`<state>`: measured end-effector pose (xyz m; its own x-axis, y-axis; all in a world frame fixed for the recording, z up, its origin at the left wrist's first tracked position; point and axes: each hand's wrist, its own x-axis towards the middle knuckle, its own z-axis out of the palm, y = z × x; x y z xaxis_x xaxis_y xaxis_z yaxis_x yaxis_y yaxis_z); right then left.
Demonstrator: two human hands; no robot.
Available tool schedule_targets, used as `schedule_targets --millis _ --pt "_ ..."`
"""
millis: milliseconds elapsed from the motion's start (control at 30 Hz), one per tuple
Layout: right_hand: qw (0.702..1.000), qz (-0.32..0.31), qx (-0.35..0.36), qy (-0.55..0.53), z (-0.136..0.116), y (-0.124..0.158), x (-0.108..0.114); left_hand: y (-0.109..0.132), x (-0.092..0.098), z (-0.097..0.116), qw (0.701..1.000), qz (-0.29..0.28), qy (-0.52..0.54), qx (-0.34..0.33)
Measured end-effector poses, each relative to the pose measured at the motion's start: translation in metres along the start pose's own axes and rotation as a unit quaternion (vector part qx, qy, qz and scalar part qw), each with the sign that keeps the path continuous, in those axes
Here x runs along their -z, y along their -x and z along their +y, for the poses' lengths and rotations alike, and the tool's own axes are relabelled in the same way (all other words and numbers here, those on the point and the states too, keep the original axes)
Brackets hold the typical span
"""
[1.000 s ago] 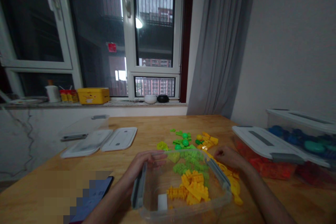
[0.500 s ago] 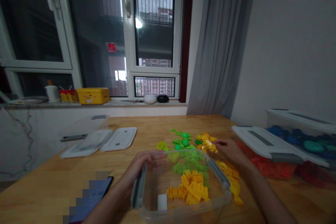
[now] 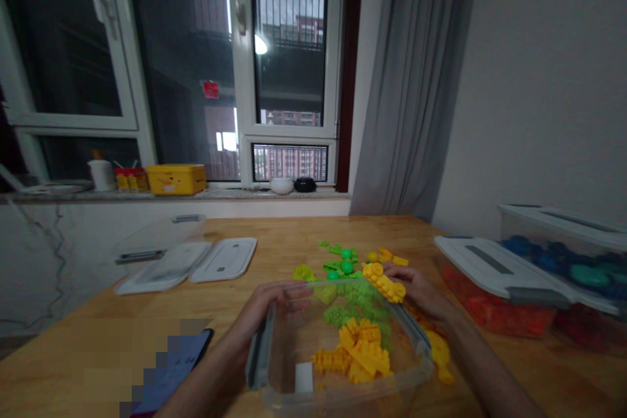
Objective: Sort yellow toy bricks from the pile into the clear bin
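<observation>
The half-closed right hand (image 3: 416,290) pinches some yellow plastic bricks (image 3: 385,282), seeming light and stiff, above the clear plastic box (image 3: 343,397), whose rim the left hand (image 3: 264,305) grips.

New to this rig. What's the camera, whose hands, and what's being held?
No machine here: these are a person's two bare hands, filmed by one head-worn camera looking forward and down. All three pictures come from it. The left hand holds the rim of a clear plastic box containing yellow and green bricks. The right hand holds a cluster of yellow toy bricks over the box's far rim. Loose green bricks lie on the wooden table, near white lids.
</observation>
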<state>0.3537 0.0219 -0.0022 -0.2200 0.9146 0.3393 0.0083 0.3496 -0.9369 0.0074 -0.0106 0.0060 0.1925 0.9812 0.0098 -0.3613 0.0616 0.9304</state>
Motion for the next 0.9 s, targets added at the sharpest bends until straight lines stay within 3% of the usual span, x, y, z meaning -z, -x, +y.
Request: schedule_targets --millis 100,300,467,633,733,900 --pt "1.000 -0.023 0.013 -0.013 -0.006 0.002 -0.008 0.001 0.000 0.000 1.000 -0.020 -0.005 -0.008" --pt "0.999 -0.035 0.014 0.026 -0.012 0.004 -0.015 0.004 0.000 0.002 1.000 0.006 -0.012 -0.011" --pt "0.994 0.093 -0.018 0.048 0.000 -0.006 0.000 0.003 0.001 0.002 0.999 0.016 -0.026 -0.014" --pt "0.943 0.177 0.027 0.279 0.023 -0.021 0.035 0.001 0.000 0.000 1.000 0.017 -0.008 0.000" --pt "0.916 0.162 0.021 0.367 0.038 -0.022 0.049 -0.001 0.001 -0.001 1.000 0.009 -0.015 -0.001" --pt "0.914 0.080 -0.023 0.397 0.048 -0.018 0.044 0.000 -0.002 0.001 1.000 -0.016 -0.012 0.003"
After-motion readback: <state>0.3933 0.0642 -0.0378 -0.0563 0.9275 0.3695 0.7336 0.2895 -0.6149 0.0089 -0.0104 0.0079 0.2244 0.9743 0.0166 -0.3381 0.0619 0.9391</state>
